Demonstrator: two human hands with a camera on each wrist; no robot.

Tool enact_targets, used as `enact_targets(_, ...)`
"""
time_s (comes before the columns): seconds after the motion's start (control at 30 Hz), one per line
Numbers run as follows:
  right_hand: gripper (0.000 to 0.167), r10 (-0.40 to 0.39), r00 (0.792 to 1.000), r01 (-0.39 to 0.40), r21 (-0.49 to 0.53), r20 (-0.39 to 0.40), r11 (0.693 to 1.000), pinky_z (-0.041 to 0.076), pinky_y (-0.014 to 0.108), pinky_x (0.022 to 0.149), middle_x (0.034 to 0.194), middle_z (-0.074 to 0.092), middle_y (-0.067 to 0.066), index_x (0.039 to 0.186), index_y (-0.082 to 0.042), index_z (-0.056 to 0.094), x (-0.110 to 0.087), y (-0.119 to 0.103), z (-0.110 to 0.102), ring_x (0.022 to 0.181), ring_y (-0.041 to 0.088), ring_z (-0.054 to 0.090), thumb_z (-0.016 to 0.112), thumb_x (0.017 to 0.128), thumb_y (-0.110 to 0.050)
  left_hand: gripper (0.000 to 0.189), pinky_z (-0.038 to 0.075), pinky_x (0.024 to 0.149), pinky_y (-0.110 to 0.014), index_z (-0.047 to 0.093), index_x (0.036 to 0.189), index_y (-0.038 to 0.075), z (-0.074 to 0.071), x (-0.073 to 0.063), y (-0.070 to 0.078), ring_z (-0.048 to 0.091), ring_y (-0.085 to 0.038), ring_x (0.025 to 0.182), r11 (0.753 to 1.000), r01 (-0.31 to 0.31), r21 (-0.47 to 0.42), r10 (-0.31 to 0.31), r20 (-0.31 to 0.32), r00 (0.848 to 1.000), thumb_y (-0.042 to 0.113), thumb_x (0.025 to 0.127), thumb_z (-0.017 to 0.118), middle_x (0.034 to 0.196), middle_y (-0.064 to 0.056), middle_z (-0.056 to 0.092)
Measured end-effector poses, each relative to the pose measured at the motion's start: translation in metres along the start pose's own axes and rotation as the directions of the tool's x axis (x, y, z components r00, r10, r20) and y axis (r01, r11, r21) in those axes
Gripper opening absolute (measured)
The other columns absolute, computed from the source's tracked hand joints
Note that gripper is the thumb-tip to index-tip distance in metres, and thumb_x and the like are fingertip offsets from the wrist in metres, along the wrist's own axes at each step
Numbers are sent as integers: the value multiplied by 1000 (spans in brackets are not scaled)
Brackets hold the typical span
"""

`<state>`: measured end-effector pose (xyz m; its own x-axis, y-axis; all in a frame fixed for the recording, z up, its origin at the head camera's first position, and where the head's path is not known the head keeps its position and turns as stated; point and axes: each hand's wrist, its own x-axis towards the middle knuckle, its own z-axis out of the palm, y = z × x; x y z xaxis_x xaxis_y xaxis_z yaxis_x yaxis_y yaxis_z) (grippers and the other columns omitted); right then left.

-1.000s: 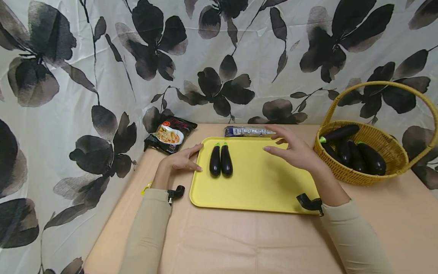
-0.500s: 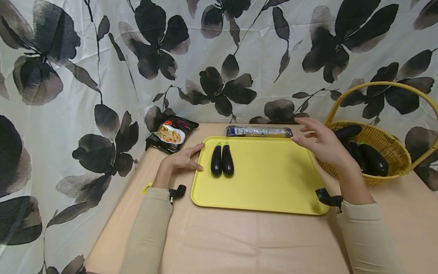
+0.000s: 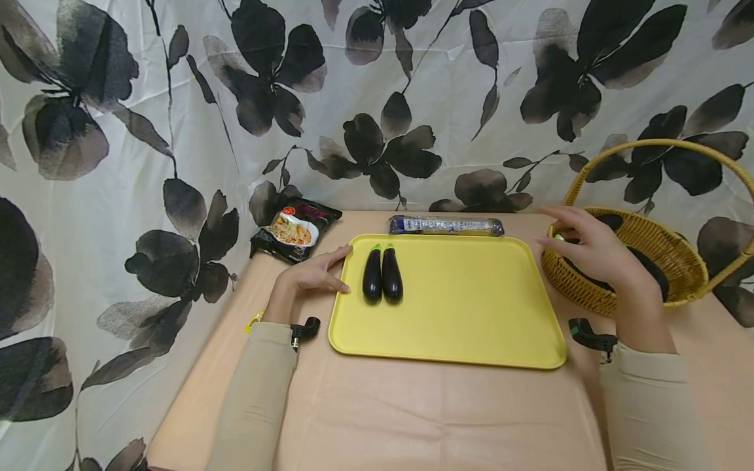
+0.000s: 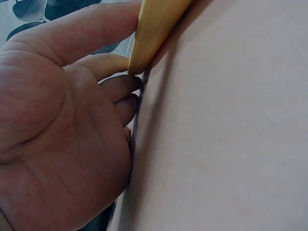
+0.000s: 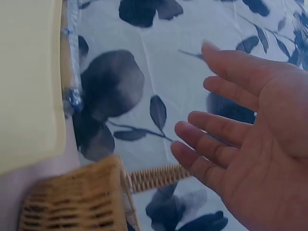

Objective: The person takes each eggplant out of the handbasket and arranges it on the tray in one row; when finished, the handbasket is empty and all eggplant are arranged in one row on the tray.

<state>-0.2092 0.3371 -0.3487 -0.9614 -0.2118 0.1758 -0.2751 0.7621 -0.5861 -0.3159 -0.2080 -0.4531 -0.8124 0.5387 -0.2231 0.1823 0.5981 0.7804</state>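
Note:
Two dark eggplants (image 3: 392, 275) lie side by side at the left of a yellow tray (image 3: 465, 327). My left hand (image 3: 312, 273) rests against the tray's left edge, its thumb and index finger touching the rim; in the left wrist view the hand (image 4: 62, 125) has its palm showing beside the rim. Above the near-left side of a wicker basket (image 3: 686, 265) is my right hand (image 3: 601, 252), holding nothing. It partly hides the eggplants (image 3: 650, 271) inside. The right wrist view shows the right hand (image 5: 245, 130) with spread, relaxed fingers above the basket (image 5: 77, 197).
A black packet with a noodle picture (image 3: 294, 230) lies beyond the tray's left corner. Behind the tray's far edge is a long blue and silver packet (image 3: 446, 226). The basket's tall handle (image 3: 665, 142) arches over it. A floral curtain (image 3: 459, 85) hangs behind the table.
My right hand has moved rightward from above the tray to over the basket's near-left side. The left hand stays at the tray's edge, and the two eggplants on the tray have not moved.

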Motion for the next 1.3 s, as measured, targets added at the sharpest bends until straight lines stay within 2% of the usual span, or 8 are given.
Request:
enact_targets(0.37, 68, 63, 998, -64, -22, -24, 998, 41, 72, 105, 159, 37, 25, 161, -12, 39, -11, 28, -19, 137, 49, 42, 66, 103, -36, 116, 5, 133, -47, 22, 168, 19, 1, 1, 0, 3, -22, 164, 1000, -1, 2, 1, 5, 1000, 27, 77, 92, 177, 0, 10)
enact_targets(0.77, 71, 131, 990, -134, -50, -58, 990, 37, 81, 100, 156, 37, 36, 162, -7, 36, -22, 60, -34, 132, 59, 41, 65, 104, -34, 115, 4, 133, -47, 22, 168, 19, 1, -1, 1, 3, -22, 164, 1000, 4, 3, -4, -2, 1000, 26, 77, 93, 176, 1, 11)
enact_targets(1.07, 74, 246, 965, -256, -130, -89, 958, 35, 83, 99, 155, 31, 42, 163, -2, 30, -31, 76, -37, 129, 67, 38, 57, 106, -42, 115, 3, 133, -49, 22, 168, 17, -1, 0, 1, 2, -25, 164, 1000, -12, 9, 12, 2, 1000, 25, 78, 92, 177, -3, 9)
enact_targets(1.3, 72, 263, 960, -277, -171, -99, 946, 35, 83, 98, 150, 35, 44, 161, 1, 30, -35, 87, -38, 127, 67, 37, 54, 108, -41, 114, 3, 133, -49, 22, 168, 15, -1, 0, 2, 1, -25, 164, 1000, -22, -9, 22, 11, 1000, 23, 78, 92, 177, -3, 9)
